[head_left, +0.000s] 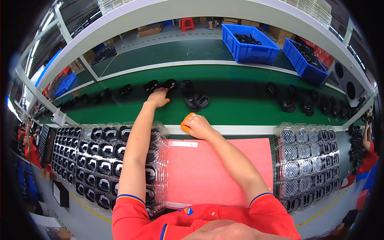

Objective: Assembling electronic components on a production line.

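Observation:
On the green belt, my left hand (159,97) reaches to a pair of black rounded plastic parts, one on the left (151,85) and one on the right (170,83). Its fingertips are at the parts' near edges and its thumb stands apart; whether it touches them I cannot tell. My right hand (196,125) is closed above the belt's near white rail, with orange covers on its fingers. Anything inside that hand is hidden. Just beyond it lies a cluster of black rounded parts (196,101).
Clear plastic trays of black parts flank me, left (93,149) and right (291,152). Between them lies a pink mat (220,170). Blue bins (250,50) stand beyond the belt (240,108). More black parts (288,105) sit farther right. A white frame (192,8) arches overhead.

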### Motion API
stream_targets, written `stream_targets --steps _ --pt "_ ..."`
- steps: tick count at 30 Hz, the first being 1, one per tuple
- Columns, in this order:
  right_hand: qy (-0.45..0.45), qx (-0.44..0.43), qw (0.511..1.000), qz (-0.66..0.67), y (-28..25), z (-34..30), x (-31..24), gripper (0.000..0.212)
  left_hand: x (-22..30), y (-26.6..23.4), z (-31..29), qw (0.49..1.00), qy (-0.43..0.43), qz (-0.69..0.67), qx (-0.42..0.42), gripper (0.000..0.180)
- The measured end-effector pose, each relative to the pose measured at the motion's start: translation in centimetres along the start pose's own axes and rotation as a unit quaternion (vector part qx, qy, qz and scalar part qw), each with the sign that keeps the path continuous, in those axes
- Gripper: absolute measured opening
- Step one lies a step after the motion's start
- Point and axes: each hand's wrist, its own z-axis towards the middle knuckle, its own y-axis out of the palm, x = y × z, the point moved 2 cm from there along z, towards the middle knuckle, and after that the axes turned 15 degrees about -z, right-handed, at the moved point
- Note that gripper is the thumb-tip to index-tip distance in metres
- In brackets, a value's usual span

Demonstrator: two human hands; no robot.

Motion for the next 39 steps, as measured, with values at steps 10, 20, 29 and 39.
stream_targets --steps 10,20,29,39 --pt "-0.004 0.002 1.0 -0.004 -0.1 0.3 0.1 0.014 0.5 -1.8 -0.5 0.998 -0.051 -0.036 0.02 0.036" --pt "-0.002 -0.005 1.0 0.004 0.1 0.2 0.0 0.012 -6.2 -1.2 2.7 0.992 -0.048 0.021 0.117 0.051" --pt "-0.01 -0.01 1.0 0.011 0.8 0.6 -0.1 0.011 -4.0 -0.8 2.7 0.996 -0.027 -0.057 0.06 0.036" --pt "-0.007 -0.006 1.0 0.011 0.7 0.4 -0.2 0.012 -2.9 -1.2 1.8 0.987 -0.117 0.023 0.111 0.037"
